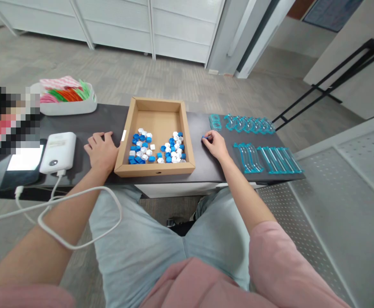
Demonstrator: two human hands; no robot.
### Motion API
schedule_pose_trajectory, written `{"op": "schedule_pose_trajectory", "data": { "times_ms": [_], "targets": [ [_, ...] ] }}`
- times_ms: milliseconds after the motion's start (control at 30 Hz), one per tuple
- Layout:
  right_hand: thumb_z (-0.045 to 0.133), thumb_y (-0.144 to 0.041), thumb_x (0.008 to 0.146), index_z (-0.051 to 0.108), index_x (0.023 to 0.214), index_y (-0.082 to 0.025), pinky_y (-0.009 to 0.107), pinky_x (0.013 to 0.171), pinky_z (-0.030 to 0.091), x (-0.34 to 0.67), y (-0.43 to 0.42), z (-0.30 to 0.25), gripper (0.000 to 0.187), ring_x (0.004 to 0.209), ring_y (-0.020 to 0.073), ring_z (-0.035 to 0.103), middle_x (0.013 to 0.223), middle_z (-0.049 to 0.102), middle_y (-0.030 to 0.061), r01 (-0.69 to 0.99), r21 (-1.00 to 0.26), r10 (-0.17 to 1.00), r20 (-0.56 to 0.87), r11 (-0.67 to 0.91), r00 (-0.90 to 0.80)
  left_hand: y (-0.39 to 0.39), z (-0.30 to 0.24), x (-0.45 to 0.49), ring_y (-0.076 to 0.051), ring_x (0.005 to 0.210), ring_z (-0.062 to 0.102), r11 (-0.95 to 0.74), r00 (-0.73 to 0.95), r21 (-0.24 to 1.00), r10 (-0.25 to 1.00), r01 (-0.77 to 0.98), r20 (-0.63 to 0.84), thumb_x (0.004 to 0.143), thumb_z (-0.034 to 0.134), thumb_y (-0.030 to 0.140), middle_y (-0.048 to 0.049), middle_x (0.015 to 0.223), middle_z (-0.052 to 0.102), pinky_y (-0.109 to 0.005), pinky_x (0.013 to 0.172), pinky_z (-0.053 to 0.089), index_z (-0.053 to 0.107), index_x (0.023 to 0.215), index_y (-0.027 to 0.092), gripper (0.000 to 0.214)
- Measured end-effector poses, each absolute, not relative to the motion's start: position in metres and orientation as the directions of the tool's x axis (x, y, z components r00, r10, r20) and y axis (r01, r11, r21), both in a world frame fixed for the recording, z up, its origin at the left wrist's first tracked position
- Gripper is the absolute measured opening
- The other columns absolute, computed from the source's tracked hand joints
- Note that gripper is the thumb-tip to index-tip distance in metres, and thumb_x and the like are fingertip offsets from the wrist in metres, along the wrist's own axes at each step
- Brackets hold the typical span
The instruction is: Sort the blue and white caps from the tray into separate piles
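Note:
A shallow cardboard box point(156, 111) sits on the dark table point(110, 117) in front of me. Inside it lie several small blue and white blocks point(156, 149) in two heaps. My left hand point(101, 149) rests flat on the table just left of the box, fingers stretched out, holding nothing. My right hand point(215, 144) is on the table just right of the box, its fingertips pinched on a small blue block point(204, 137). Clear teal curved pieces point(249, 125) lie in rows to the right of that hand.
A white power bank point(58, 152) with a white cable point(61, 201) lies left of my left hand. A white tray point(66, 107) of coloured strips stands at the back left. More teal pieces point(268, 159) lie near the table's right end. A blurred patch covers the far left.

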State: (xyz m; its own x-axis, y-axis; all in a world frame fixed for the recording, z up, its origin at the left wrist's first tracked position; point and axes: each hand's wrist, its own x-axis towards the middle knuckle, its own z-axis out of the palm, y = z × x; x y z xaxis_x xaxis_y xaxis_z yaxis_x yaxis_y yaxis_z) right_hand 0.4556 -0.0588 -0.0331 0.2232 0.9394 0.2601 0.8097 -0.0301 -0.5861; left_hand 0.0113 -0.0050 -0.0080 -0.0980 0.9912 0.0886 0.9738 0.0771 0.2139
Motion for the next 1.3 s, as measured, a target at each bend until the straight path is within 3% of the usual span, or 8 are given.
{"op": "schedule_pose_trajectory", "data": {
  "times_ms": [433,633,733,800,900,1100,1200,1300],
  "targets": [
    [0.058,-0.021,0.107,0.072,0.12,-0.025,0.047,0.115,0.059,0.453,-0.062,-0.044,0.02,0.11,0.0288,0.077,0.147,0.079,0.0152,0.855,-0.508,0.962,0.269,0.105,0.041,-0.006,-0.004,0.013,-0.052,0.16,0.046,0.101,-0.113,0.188,0.992,0.977,0.057,0.117,0.028,0.032,-0.0344,0.179,0.047,-0.065,0.129,0.038,0.058,0.174,0.008,0.068],
    [0.067,-0.029,0.106,0.07,0.119,-0.026,0.043,0.094,0.061,0.451,-0.06,-0.039,0.014,0.098,0.0268,0.071,0.129,0.074,0.0122,0.763,-0.626,0.888,0.429,0.161,0.164,-0.005,-0.004,0.012,-0.05,0.159,0.046,0.094,-0.109,0.207,0.992,0.974,0.06,0.119,0.033,0.032,-0.0354,0.178,0.048,-0.064,0.128,0.037,0.059,0.173,0.008,0.065],
    [0.068,-0.035,0.11,0.074,0.121,-0.027,0.045,0.099,0.057,0.428,-0.056,-0.012,0.015,0.102,0.028,0.07,0.122,0.077,0.0098,0.77,-0.56,0.877,0.48,0.306,0.001,-0.004,-0.006,0.011,-0.051,0.159,0.044,0.081,-0.098,0.224,0.993,0.971,0.063,0.118,0.036,0.035,-0.034,0.178,0.048,-0.064,0.129,0.036,0.058,0.174,0.007,0.066],
    [0.069,-0.036,0.112,0.078,0.122,-0.026,0.047,0.106,0.053,0.4,-0.05,0.011,0.017,0.11,0.0303,0.071,0.119,0.08,0.0096,0.784,-0.46,0.876,0.433,0.416,-0.211,-0.003,-0.008,0.01,-0.051,0.158,0.045,0.082,-0.102,0.226,0.992,0.971,0.076,0.117,0.037,0.037,-0.0335,0.178,0.049,-0.064,0.128,0.037,0.059,0.174,0.008,0.067],
    [0.076,-0.039,0.11,0.083,0.127,-0.023,0.046,0.109,0.047,0.35,-0.034,0.039,0.023,0.121,0.0335,0.072,0.123,0.084,0.0112,0.793,-0.3,0.847,0.219,0.531,-0.484,-0.003,-0.011,0.01,-0.052,0.156,0.049,0.085,-0.112,0.22,0.987,0.972,0.112,0.116,0.04,0.039,-0.0337,0.175,0.053,-0.064,0.127,0.039,0.062,0.172,0.012,0.066],
    [0.084,-0.022,0.102,0.087,0.127,-0.023,0.041,0.103,0.044,0.288,-0.008,0.051,0.025,0.126,0.0335,0.077,0.13,0.089,0.0098,0.801,-0.074,0.788,-0.151,0.594,-0.597,-0.002,-0.013,0.01,-0.052,0.157,0.051,0.082,-0.111,0.212,0.985,0.974,0.13,0.114,0.044,0.039,-0.0333,0.173,0.055,-0.063,0.128,0.041,0.064,0.171,0.013,0.065],
    [0.078,-0.019,0.105,0.088,0.125,-0.024,0.041,0.105,0.044,0.285,-0.007,0.05,0.023,0.123,0.032,0.077,0.127,0.088,0.0087,0.79,-0.094,0.778,-0.139,0.606,-0.613,-0.002,-0.014,0.01,-0.052,0.157,0.05,0.082,-0.112,0.214,0.985,0.973,0.134,0.113,0.046,0.041,-0.0332,0.173,0.055,-0.064,0.127,0.041,0.064,0.171,0.014,0.066],
    [0.065,-0.025,0.115,0.086,0.138,-0.026,0.041,0.107,0.046,0.302,-0.007,0.05,0.031,0.119,0.0297,0.075,0.13,0.083,0.01,0.786,-0.217,0.808,0.024,0.579,-0.589,-0.002,-0.015,0.009,-0.052,0.157,0.05,0.076,-0.107,0.218,0.985,0.973,0.135,0.113,0.046,0.042,-0.033,0.173,0.055,-0.064,0.127,0.041,0.063,0.171,0.014,0.067]
  ]
}}
